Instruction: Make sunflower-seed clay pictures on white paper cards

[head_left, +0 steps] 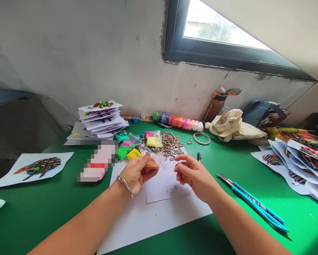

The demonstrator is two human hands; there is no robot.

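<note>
My left hand (pixel 137 171) is closed around a small clear plastic bag of orange modelling clay (pixel 152 164), held above the white paper. To its right, my right hand (pixel 188 171) has its fingers curled and drawn together; anything between the fingertips is too small to make out. Below both hands lies a small white card (pixel 161 196) with thin pencil lines, on top of a larger white sheet (pixel 148 223). Just beyond the hands is a heap of striped sunflower seeds (pixel 171 143), beside bags of yellow clay (pixel 134 154) and green clay (pixel 124 151).
Blue utility knives (pixel 260 203) lie at right, near a pile of seed pictures (pixel 305 166). Another stack (pixel 102 120) stands back left, with a single seed picture (pixel 42 168) before it. Tape ring (pixel 201 139), cloth bag (pixel 230 125) and bottle (pixel 214 106) line the back.
</note>
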